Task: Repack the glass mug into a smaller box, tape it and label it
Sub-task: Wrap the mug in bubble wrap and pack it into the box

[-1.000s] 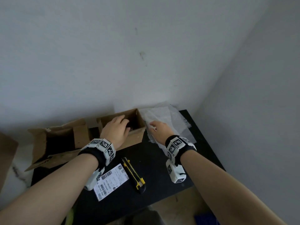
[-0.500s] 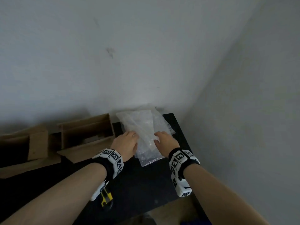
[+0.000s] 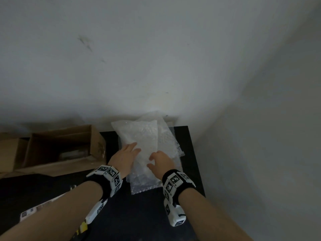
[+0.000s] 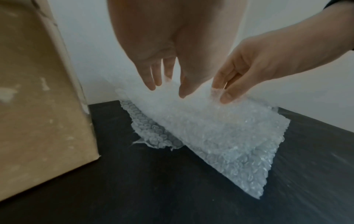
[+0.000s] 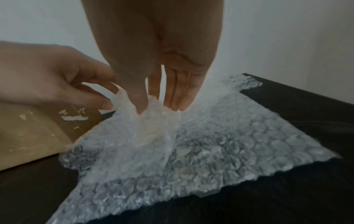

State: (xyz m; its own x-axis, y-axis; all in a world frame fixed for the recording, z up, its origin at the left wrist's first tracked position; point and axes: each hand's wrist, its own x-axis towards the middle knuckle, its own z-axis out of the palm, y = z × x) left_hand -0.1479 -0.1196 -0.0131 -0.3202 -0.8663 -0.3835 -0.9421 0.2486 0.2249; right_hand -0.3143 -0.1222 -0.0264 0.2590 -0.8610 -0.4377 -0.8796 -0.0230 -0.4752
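Several sheets of bubble wrap lie stacked at the far right corner of the black table. My left hand pinches the near left edge of the top sheet between thumb and fingers. My right hand pinches the same sheet just to the right, bunching it between thumb and fingers. The sheet's near edge is lifted off the pile. An open cardboard box stands left of the wrap. The glass mug is not clearly visible in any view.
A second brown box sits at the far left. A white printed label and a yellow utility knife lie near the table's front edge, partly under my left forearm. Walls close off the table's back and right.
My left hand left the open box and moved right onto the bubble wrap. Both hands now pinch the top sheet, and the head view has swung right.
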